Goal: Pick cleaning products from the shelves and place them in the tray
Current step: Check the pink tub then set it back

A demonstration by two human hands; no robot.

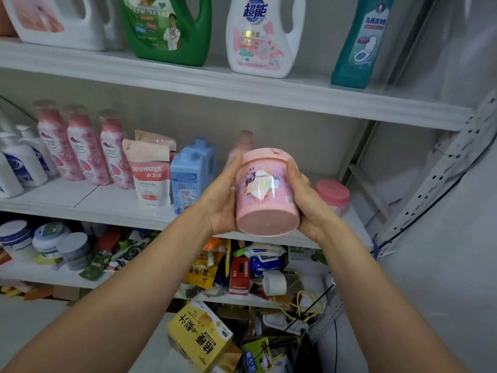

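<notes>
A pink jar (266,195) with a flowered label and pink lid is held in front of the middle shelf (113,208), tilted so its flat bottom faces me. My left hand (223,200) grips its left side and my right hand (306,203) grips its right side. A second pink-lidded jar (333,196) stands on the shelf just behind my right hand. No tray is in view.
The middle shelf holds three pink bottles (86,146), a Seaways refill pouch (149,173), a blue bottle (188,179) and white pump bottles (21,162). Large detergent jugs (258,36) line the top shelf. Below lie tubs (48,240), packets and a yellow box (199,335).
</notes>
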